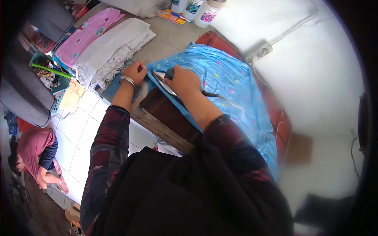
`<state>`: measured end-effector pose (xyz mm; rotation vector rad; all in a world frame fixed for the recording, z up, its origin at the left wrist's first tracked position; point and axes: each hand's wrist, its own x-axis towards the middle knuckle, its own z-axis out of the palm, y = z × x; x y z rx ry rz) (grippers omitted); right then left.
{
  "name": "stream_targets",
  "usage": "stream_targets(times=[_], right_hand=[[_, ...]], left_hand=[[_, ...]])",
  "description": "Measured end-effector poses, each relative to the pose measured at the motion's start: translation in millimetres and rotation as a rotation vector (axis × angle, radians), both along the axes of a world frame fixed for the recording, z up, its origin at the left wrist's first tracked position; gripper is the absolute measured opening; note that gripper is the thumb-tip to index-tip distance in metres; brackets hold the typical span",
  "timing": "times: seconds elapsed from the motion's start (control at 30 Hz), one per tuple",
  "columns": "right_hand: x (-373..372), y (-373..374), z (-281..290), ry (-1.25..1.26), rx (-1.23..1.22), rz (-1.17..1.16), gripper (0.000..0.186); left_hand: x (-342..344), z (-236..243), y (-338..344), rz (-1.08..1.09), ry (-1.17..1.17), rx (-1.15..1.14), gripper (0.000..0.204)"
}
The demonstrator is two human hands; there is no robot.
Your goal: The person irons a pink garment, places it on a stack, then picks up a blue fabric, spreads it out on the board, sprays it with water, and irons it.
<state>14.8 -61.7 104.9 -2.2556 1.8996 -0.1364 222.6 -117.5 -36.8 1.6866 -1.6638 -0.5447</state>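
A light blue cloth (pixel 220 67) with small pink and yellow spots lies spread and rumpled over the ironing surface. My right hand (pixel 184 82) is wrapped round the dark handle of a clothes iron (pixel 162 83), whose shiny soleplate rests along the cloth's left edge. The iron's cord runs out from behind my right wrist across the cloth. Left of the iron's tip, my left hand (pixel 134 73), with bangles at the wrist, has its fingers curled closed at the cloth's edge. Its fingertips are partly hidden.
Folded white lace-edged cloth (pixel 114 49) and a pink cloth (pixel 88 33) lie at the upper left. White bottles (pixel 208 15) stand at the back by the wall. A socket (pixel 264 50) holds a plug. A teal basket (pixel 61 84) and a bent-over person (pixel 37 151) are at left.
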Motion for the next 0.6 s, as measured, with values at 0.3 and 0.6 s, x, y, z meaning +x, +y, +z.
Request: stream_targets(times=[0.3,0.6], right_hand=[[13.0,-22.9,2.5,0.039,0.038,-0.016,0.043],[10.9,-24.7,-1.0,0.052,-0.008,0.042,0.043]], left_hand=[[-0.3,-4.9,9.2,-0.063,0.382,-0.095,0.013],[-4.5,8.5,11.8,-0.026,0.313,-0.108,0.014]])
